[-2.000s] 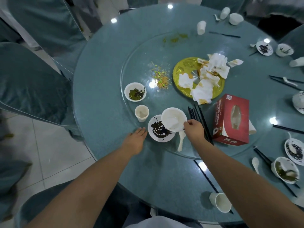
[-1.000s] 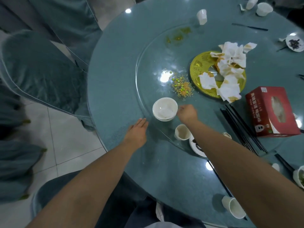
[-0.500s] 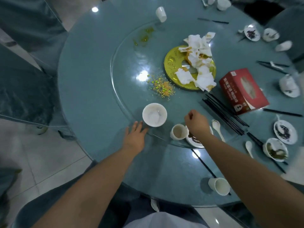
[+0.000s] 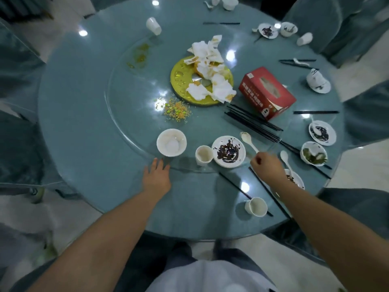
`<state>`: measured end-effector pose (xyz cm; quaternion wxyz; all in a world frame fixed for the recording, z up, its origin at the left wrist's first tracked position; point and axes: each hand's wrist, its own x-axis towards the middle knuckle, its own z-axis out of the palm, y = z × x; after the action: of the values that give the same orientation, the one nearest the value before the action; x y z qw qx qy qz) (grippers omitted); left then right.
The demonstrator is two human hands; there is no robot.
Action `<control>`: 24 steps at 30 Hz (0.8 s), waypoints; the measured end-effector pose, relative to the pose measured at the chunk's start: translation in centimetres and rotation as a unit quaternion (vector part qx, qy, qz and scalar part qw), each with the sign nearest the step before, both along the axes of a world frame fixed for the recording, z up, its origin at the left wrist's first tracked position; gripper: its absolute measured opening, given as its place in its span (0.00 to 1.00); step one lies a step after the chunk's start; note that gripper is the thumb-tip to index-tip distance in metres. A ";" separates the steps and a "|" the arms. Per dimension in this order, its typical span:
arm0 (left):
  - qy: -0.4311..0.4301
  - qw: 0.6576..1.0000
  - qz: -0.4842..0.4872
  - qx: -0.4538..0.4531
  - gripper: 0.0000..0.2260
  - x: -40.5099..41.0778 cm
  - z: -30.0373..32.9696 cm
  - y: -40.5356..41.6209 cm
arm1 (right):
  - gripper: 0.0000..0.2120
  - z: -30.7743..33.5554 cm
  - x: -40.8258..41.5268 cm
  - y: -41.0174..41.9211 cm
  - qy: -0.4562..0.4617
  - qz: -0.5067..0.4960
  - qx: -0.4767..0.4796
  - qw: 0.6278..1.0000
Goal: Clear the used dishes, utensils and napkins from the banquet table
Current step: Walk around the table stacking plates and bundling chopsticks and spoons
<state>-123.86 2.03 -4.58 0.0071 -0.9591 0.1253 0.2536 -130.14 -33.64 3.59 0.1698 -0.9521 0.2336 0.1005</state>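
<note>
the left hand point(image 4: 156, 179) is laid flat on the table's near edge, fingers straight, their tips at the rim of the glass turntable point(image 4: 117, 123), holding nothing. the right hand point(image 4: 266, 165) is curled at the turntable's near right rim, just beside the handle end of a white spoon point(image 4: 248, 141); whether the handle is pinched cannot be told.

the used pieces are spread around: a white bowl point(image 4: 171, 142), a small cup point(image 4: 203, 155) and a sauce-smeared saucer point(image 4: 228, 151) sit on the turntable's near rim, black chopsticks point(image 4: 252, 122) lie right of them beside a red tissue box point(image 4: 267, 92), and crumpled napkins point(image 4: 210, 70) are heaped on a yellow plate point(image 4: 181, 81) at its centre.

if the glass is turned or bumped, the cup and bowl at the rim could probably be slid off. the spoon, smooth and possibly greasy, could be dropped. sauce could be smeared by a sleeveless forearm passing over the saucer.

the table is round, under a glossy teal top that reflects ceiling lights, with spilled food scraps point(image 4: 177, 109) on the glass. covered chairs point(image 4: 19, 131) are set around it on a pale tiled floor.
</note>
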 end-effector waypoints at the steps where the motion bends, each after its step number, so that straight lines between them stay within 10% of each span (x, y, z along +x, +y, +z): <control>1: -0.011 1.000 -0.005 0.001 0.25 -0.7 0.0 -0.5 | 0.11 -0.2 -0.7 -0.5 0.007 0.018 -0.005 1.000; 6: -0.059 0.996 -0.058 0.015 0.14 -4.9 0.9 -4.9 | 0.10 -1.1 -4.6 -3.4 0.081 0.106 0.037 0.990; 13: -0.053 0.995 -0.086 0.009 0.10 -10.1 2.8 -13.3 | 0.37 -3.5 -10.2 -4.8 0.175 0.295 0.041 0.938; 24: -0.027 0.999 -0.037 0.004 0.17 -11.8 3.6 -15.0 | 0.31 -4.5 -11.1 -3.4 0.154 0.386 -0.007 0.910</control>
<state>-135.67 -12.94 -0.95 0.0232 -0.9603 0.1594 0.2279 -141.23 -37.01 -0.87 0.0726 -0.9418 -0.1280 0.3022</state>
